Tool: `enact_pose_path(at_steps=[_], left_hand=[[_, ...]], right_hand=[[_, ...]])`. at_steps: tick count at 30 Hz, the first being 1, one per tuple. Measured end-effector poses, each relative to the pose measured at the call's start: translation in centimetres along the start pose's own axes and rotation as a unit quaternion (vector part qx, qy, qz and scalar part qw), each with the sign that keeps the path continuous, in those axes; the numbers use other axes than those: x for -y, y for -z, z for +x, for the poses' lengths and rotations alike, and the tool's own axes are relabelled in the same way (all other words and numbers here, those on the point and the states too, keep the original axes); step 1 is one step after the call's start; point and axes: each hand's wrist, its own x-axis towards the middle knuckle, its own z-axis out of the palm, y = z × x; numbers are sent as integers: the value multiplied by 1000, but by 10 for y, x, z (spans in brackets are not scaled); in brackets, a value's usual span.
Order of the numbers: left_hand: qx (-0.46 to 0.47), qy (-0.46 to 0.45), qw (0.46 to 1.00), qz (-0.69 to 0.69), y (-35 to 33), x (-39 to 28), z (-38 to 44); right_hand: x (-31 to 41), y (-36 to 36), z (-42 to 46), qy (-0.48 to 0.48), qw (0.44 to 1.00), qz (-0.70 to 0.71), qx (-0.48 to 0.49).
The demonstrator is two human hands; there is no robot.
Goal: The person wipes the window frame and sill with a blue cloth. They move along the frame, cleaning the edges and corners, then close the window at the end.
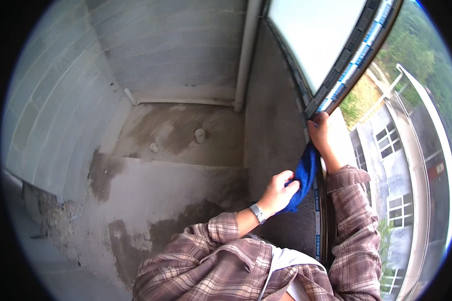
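Observation:
A blue cloth (pixel 303 177) hangs in folds along the inner side of the window frame. My left hand (pixel 280 191), with a watch on its wrist, is closed around the lower part of this cloth. Higher up, my right hand (pixel 321 131) grips the cloth's upper end at the bottom corner of the window sash (pixel 345 69). The dark sash bears strips of blue and white protective film and holds a pale glass pane (pixel 316 35). Below my right hand, the fixed window frame (pixel 317 218) runs down towards my body.
A vertical pipe (pixel 245 56) stands in the room's corner, joined near the floor by a horizontal pipe (pixel 184 101). Short pipe stubs (pixel 199 136) rise from the rough, patchy concrete floor (pixel 154 188). Block walls (pixel 173 45) surround it. Outside at the right is a building (pixel 397 188) with windows.

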Motion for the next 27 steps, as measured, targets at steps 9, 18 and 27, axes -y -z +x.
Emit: enact_pose_path(at_steps=[9, 18, 27], left_hand=[[1, 47, 998, -34, 15, 3, 0], [64, 66, 994, -51, -6, 5, 2], [58, 61, 995, -45, -6, 2, 5]], right_hand=[[53, 30, 4, 165, 966, -158, 124], [20, 25, 0, -35, 996, -69, 35], [30, 26, 4, -52, 991, -96, 74]])
